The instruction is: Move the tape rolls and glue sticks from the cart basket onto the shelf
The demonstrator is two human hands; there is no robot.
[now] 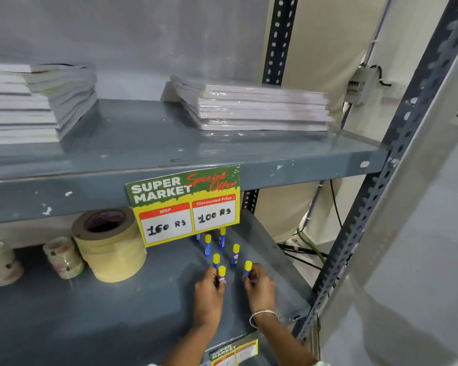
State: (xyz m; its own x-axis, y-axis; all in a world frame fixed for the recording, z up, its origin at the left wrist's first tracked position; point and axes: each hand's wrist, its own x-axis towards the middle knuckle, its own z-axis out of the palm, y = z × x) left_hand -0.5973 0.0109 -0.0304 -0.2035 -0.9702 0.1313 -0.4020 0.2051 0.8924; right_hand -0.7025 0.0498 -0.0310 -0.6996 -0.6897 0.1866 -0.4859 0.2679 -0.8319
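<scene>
- Head view: your left hand is clenched round a glue stick, holding it upright on the lower shelf, yellow cap poking up above your fingers.
- Your right hand pinches a second stick, also upright, just right of the first; a bangle sits on that wrist.
- Just beyond your left fingertips stands another stick; further back, three more are up on end and apart from each other, with a fourth half hidden under the price card.
- Well left of your left hand sits a big tan tape roll, a small clear roll stack touching its left side, and another stack further left.
- Above your hands, the upper shelf carries two piles of notebooks.
</scene>
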